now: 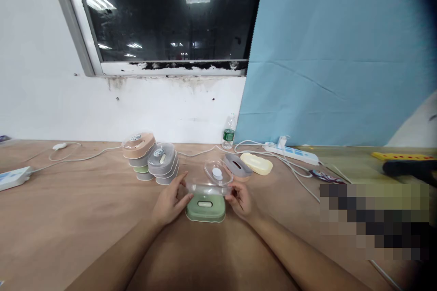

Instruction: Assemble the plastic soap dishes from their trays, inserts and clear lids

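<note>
Green rounded-rectangular plastic box [206, 218] with a pale oval insert on top sits on the wooden table [191, 254], between the two hands and just on the near side of their fingers. From my end I see the left hand [172, 200] with thumb and forefinger spread around the left end of a see-through, curved plastic cover [209, 189], and the right hand [241, 200] gripping its other end in a narrower pinch. I have the cover tilted over the box's far edge; I cannot tell whether they touch. Just beyond the right fingers lie a clear oval lid bearing white discs [217, 173], a grey oval piece with a dark slot [238, 166] and a cream-yellow shallow tray [256, 164]. Beyond the left fingers stand a peach-topped stack of boxes [139, 149] and a grey stack of boxes [163, 163], side by side.
</note>
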`<state>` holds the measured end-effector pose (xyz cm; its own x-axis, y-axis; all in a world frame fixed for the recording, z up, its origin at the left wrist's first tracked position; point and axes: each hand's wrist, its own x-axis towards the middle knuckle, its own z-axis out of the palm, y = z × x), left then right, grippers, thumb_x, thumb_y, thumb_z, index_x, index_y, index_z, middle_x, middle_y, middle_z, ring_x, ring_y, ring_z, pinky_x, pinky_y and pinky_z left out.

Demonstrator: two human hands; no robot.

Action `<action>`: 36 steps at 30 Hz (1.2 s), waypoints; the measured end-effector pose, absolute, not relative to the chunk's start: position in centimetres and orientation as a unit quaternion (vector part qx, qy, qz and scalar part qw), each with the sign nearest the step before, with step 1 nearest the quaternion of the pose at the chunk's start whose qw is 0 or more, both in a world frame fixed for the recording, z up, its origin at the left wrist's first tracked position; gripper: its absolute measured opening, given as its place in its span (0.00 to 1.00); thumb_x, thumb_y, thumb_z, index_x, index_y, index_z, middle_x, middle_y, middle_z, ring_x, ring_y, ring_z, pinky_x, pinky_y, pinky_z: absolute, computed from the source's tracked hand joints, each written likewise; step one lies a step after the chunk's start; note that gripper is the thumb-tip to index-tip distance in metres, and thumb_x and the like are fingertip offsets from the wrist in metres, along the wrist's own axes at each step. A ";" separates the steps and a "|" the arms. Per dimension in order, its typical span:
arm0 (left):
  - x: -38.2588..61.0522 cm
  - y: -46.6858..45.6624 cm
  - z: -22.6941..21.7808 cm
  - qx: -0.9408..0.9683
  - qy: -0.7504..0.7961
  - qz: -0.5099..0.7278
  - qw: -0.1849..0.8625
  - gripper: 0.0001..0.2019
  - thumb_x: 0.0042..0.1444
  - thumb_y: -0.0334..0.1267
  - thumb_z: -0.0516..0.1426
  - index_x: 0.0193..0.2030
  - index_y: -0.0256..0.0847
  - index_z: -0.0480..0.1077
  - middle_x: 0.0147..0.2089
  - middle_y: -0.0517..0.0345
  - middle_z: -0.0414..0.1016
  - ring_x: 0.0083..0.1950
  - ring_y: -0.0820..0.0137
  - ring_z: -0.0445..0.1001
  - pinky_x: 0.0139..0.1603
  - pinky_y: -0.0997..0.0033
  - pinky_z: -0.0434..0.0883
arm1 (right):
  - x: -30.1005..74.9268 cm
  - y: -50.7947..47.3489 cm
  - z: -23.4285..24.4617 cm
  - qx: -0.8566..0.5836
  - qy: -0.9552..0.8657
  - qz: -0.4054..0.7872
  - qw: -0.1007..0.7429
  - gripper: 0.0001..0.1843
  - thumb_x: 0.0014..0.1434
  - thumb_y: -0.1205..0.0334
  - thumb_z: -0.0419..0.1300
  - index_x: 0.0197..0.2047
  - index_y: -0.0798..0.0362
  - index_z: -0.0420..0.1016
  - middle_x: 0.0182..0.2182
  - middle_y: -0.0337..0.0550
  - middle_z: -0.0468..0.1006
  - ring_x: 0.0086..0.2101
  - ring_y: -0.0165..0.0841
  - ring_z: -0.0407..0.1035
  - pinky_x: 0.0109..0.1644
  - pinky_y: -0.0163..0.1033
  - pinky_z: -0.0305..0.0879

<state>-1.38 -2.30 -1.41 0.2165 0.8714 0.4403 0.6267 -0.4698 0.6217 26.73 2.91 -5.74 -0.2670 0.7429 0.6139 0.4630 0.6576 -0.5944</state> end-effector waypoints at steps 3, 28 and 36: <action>-1.2 -2.9 -1.0 0.790 0.448 0.398 0.125 0.24 0.61 0.43 0.52 0.64 0.43 0.57 0.48 0.51 0.70 0.34 0.72 0.68 0.41 0.68 0.69 | 26.4 2.5 -5.5 -0.353 -0.774 0.150 0.503 0.24 0.59 0.38 0.52 0.44 0.51 0.67 0.26 0.44 0.71 0.26 0.36 0.66 0.32 0.41 0.63; -0.9 -2.5 -0.6 0.779 0.537 0.261 0.191 0.26 0.60 0.55 0.50 0.58 0.40 0.66 0.29 0.58 0.73 0.32 0.66 0.72 0.33 0.69 0.66 | 25.0 3.6 -3.6 -0.446 -0.812 0.231 0.298 0.27 0.63 0.44 0.48 0.19 0.52 0.59 0.17 0.35 0.59 0.22 0.28 0.55 0.25 0.34 0.47; -0.6 -2.4 -0.5 0.771 0.539 0.294 0.169 0.23 0.59 0.54 0.52 0.53 0.41 0.70 0.43 0.53 0.75 0.40 0.65 0.73 0.40 0.68 0.68 | 24.9 3.8 -3.3 -0.460 -0.807 0.230 0.290 0.28 0.63 0.42 0.46 0.20 0.53 0.60 0.18 0.35 0.61 0.23 0.28 0.57 0.25 0.33 0.48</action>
